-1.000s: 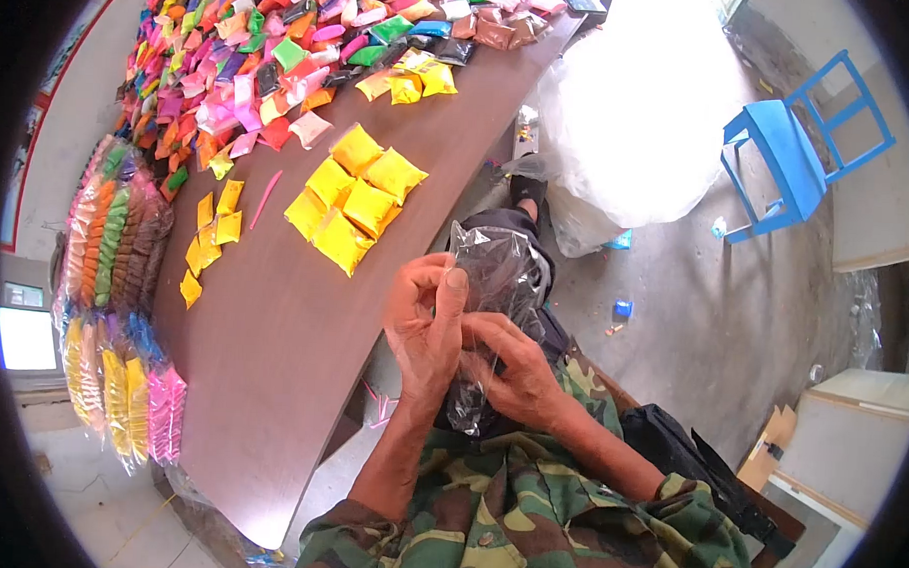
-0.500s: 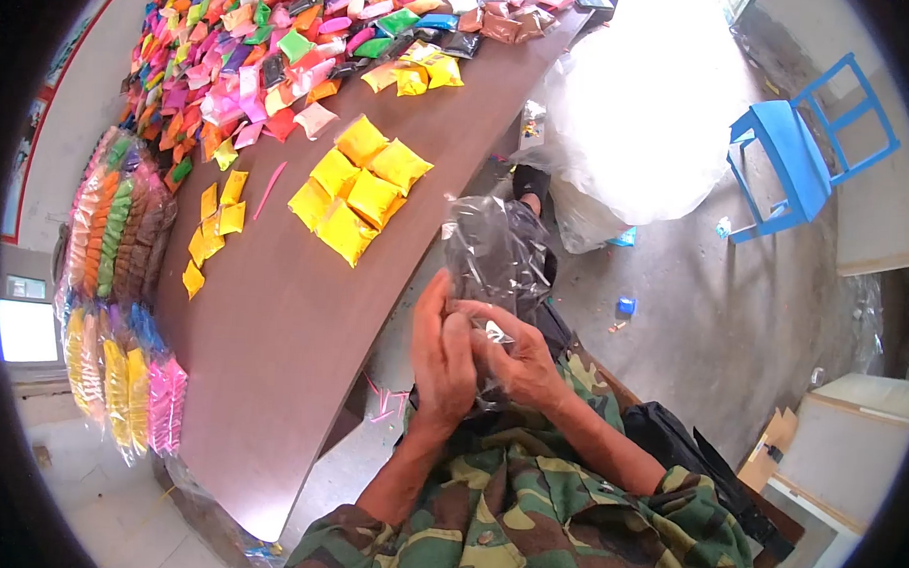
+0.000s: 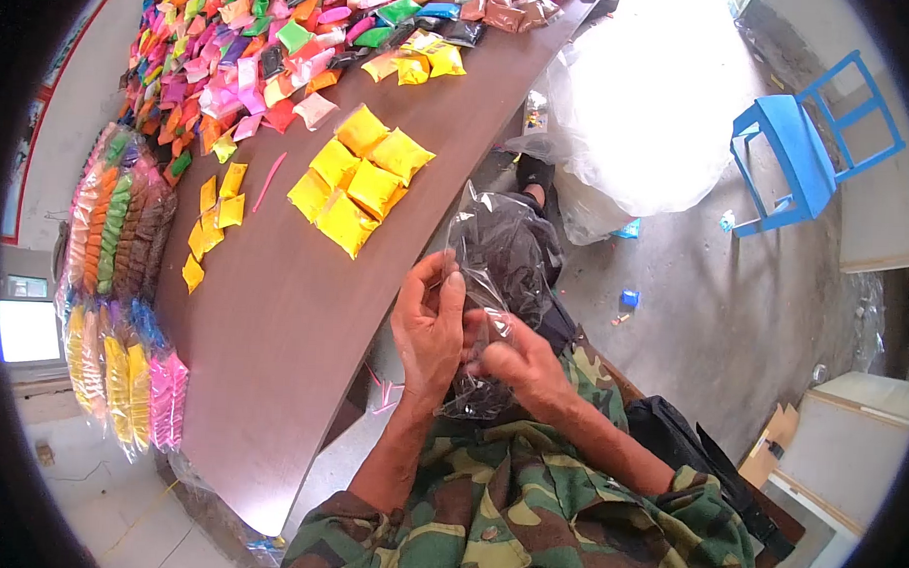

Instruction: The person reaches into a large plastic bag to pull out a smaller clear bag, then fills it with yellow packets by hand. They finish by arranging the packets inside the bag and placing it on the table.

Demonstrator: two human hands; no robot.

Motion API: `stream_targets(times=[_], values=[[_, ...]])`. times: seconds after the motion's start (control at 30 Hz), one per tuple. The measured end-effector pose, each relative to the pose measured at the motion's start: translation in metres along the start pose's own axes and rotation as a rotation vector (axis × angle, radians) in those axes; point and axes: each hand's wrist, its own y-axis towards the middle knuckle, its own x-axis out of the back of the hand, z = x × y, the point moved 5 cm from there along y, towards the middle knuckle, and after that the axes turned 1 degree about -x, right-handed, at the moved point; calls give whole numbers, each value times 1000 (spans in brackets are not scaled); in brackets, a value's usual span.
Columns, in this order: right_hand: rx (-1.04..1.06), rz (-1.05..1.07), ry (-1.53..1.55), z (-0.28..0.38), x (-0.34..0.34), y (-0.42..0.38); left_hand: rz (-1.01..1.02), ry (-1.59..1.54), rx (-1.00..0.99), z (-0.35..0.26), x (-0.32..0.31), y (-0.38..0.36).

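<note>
A clear plastic bag (image 3: 506, 241) hangs over my lap, its film crumpled between my hands. My left hand (image 3: 430, 328) pinches the bag's left edge between thumb and fingers. Just right of it, my right hand (image 3: 522, 361) has its fingers curled on the same film, slightly blurred. On the brown table (image 3: 261, 377) to the left lies a block of several large yellow packets (image 3: 374, 188). Smaller yellow packets (image 3: 209, 233) and a thin pink strip (image 3: 269, 182) lie farther left.
A big heap of coloured packets (image 3: 242, 66) covers the table's far end. Filled bags of packets (image 3: 116, 222) stand along its left edge. A large white translucent sack (image 3: 650, 121) and a blue chair (image 3: 789, 161) are on the right. A small blue object (image 3: 629, 298) lies on the floor.
My hands have moved slightly apart, the right one lower. The film between them is spread more, and the bag's top edge has shifted upward.
</note>
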Motion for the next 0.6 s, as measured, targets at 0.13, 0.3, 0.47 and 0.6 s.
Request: stream_targets(times=[0.13,0.3,0.47,0.6], values=[[-114,79,19,-17,-4,-9,21,0,33,-3,-1,6],[-176,284,-11,-27,-8,-22,54,-136,135,5,1,18],[-228,346,-194,-16,-11,-26,87,-200,167,16,2,21],[-218,435,-396,-20,-10,-21,122,-260,208,18,2,20]])
